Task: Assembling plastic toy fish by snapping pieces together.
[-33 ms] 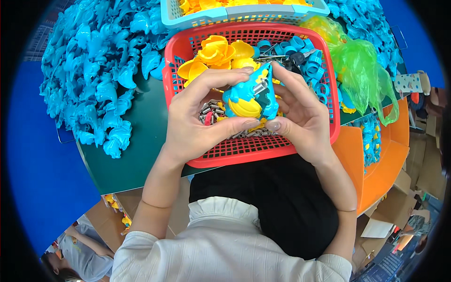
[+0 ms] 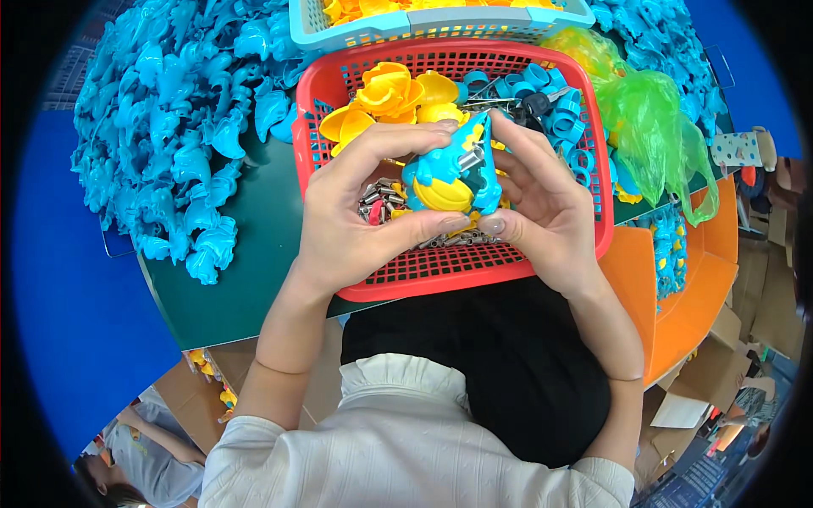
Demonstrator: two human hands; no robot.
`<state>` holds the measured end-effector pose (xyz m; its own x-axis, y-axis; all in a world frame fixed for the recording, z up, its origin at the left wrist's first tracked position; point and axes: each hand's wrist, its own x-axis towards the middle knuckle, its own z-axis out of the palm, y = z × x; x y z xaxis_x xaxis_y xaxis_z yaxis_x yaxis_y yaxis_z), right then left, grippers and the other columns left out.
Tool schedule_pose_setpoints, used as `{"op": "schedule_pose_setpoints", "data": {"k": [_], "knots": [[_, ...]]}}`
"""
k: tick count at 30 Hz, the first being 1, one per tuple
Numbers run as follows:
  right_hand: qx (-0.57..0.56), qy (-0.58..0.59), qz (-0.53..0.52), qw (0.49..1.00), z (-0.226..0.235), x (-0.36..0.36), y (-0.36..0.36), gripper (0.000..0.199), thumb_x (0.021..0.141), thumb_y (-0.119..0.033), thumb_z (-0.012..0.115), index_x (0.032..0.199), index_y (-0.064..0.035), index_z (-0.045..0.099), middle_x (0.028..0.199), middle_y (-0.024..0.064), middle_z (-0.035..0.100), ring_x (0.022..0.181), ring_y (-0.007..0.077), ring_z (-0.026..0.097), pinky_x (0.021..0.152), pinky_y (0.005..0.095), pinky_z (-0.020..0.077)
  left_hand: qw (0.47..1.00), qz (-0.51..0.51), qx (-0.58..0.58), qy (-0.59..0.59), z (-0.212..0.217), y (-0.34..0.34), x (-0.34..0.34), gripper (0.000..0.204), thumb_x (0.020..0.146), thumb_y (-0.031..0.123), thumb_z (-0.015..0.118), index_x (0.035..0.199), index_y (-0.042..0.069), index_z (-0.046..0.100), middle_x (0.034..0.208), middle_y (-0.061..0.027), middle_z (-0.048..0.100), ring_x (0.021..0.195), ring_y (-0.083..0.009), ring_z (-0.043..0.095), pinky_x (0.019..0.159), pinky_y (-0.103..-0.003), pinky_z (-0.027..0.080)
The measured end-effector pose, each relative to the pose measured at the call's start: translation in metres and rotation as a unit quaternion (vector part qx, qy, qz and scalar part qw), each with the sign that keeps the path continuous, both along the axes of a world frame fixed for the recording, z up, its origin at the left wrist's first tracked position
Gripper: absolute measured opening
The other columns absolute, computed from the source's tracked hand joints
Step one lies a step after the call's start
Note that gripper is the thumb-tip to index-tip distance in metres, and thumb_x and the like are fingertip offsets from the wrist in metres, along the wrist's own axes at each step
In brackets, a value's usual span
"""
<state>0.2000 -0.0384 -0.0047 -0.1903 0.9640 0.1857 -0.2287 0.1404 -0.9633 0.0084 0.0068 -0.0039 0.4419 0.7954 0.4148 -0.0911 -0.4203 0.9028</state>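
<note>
Between my two hands is a blue and yellow plastic toy part (image 2: 447,194), with a short shiny metal pin (image 2: 471,159) showing on its upper side. My left hand (image 2: 356,203) is closed on its left side, fingers over the top and thumb along the bottom edge. From the right, my right hand (image 2: 546,199) grips it too, its thumb tip close to the left one. The part is held above a red basket (image 2: 457,279). Small metal pins (image 2: 385,199) lie in the basket, partly hidden by my hands, near yellow petal-like pieces (image 2: 389,91) and blue rings (image 2: 566,118).
Loose blue plastic pieces (image 2: 169,127) are heaped on the green table (image 2: 246,292) to the left. Behind the red basket stands a light-blue basket (image 2: 406,30) of yellow pieces. A green plastic bag (image 2: 644,118) and an orange bin (image 2: 703,296) are at the right.
</note>
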Motion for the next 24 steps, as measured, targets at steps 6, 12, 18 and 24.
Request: {"op": "schedule_pose_setpoints", "data": {"k": [6, 12, 18, 24], "knots": [[0.011, -0.016, -0.008, 1.0, -0.005, 0.0045, 0.0027, 0.067, 0.074, 0.003, 0.068, 0.133, -0.0004, 0.036, 0.129, 0.0104, 0.037, 0.117, 0.0232, 0.046, 0.098, 0.0364, 0.0413, 1.0, -0.006, 0.006, 0.016, -0.0011, 0.0025, 0.0031, 0.05, 0.064, 0.007, 0.079, 0.109, 0.002, 0.058, 0.112, -0.0122, 0.06, 0.1, -0.0195, 0.06, 0.077, -0.028, 0.051], [0.014, 0.007, -0.017, 1.0, -0.0027, -0.001, 0.0031, 0.068, 0.073, 0.003, 0.069, 0.133, 0.0, 0.037, 0.126, 0.0097, 0.039, 0.116, 0.024, 0.047, 0.097, 0.0366, 0.0423, 1.0, -0.005, 0.004, 0.011, 0.0012, 0.0007, 0.0015, 0.048, 0.066, 0.007, 0.077, 0.11, 0.003, 0.058, 0.112, -0.0122, 0.06, 0.102, -0.0196, 0.059, 0.079, -0.028, 0.05], [0.022, 0.005, -0.012, 1.0, -0.0023, 0.0008, 0.0032, 0.068, 0.073, 0.001, 0.07, 0.132, 0.0002, 0.037, 0.127, 0.0101, 0.039, 0.115, 0.0229, 0.047, 0.098, 0.0366, 0.0412, 0.999, -0.045, -0.021, -0.009, 0.0014, 0.0, -0.0028, 0.051, 0.069, 0.002, 0.073, 0.113, -0.006, 0.049, 0.119, -0.023, 0.052, 0.114, -0.0295, 0.05, 0.097, -0.038, 0.041], [0.043, -0.042, -0.013, 0.998, -0.0029, 0.0034, 0.0027, 0.068, 0.072, 0.001, 0.07, 0.132, 0.0008, 0.038, 0.129, 0.0115, 0.037, 0.116, 0.0229, 0.047, 0.099, 0.0367, 0.0407, 0.999, -0.019, -0.024, -0.018, -0.0039, -0.0003, -0.0011, 0.049, 0.069, 0.008, 0.076, 0.114, 0.002, 0.055, 0.116, -0.0127, 0.058, 0.102, -0.0207, 0.059, 0.078, -0.028, 0.05]]}}
